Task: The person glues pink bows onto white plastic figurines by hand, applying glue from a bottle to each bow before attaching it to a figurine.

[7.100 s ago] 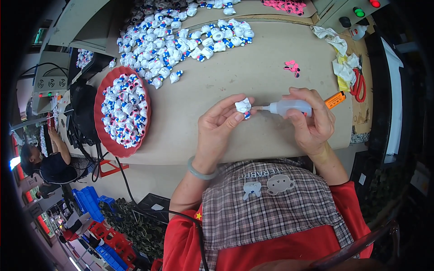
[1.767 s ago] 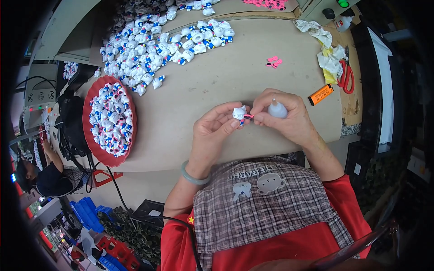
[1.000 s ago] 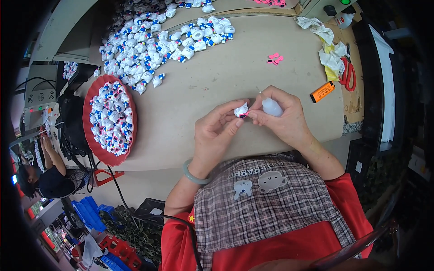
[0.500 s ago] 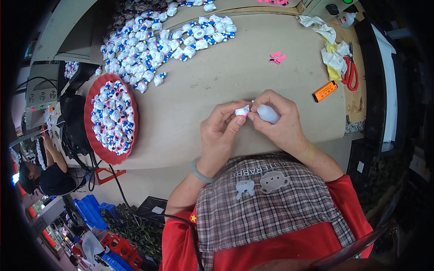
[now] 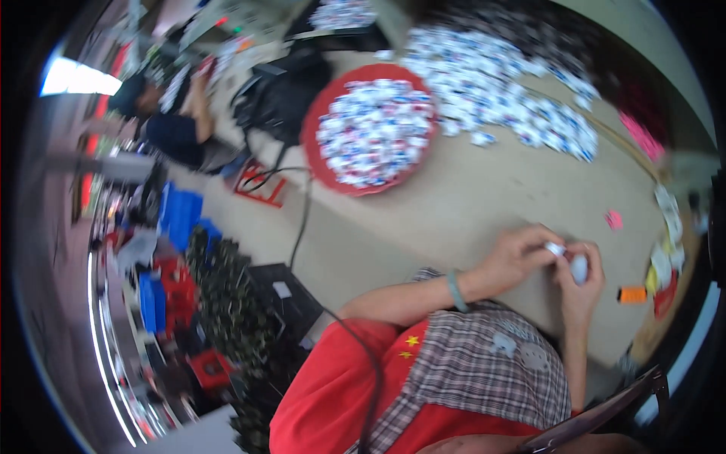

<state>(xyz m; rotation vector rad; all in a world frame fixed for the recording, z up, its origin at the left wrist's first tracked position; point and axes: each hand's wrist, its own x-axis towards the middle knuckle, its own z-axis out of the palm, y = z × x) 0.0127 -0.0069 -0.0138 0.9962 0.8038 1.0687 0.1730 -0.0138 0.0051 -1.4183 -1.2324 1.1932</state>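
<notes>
Over beige tabletop (image 5: 461, 200), left grip (image 5: 516, 262) pinches figurine (image 5: 555, 248), right grip (image 5: 582, 295) clasps bottle (image 5: 579, 269).

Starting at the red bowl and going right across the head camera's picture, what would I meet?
Red bowl → left hand holding a small white figure → right hand holding a pale bottle → orange block → blurred red thing.

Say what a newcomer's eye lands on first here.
Probably the red tray, upper middle, heaped with white-and-blue pieces, then the looser pile to its right. Next, lower right, the small white piece in the grip of the left hand and the pale bottle in the right hand.
</notes>
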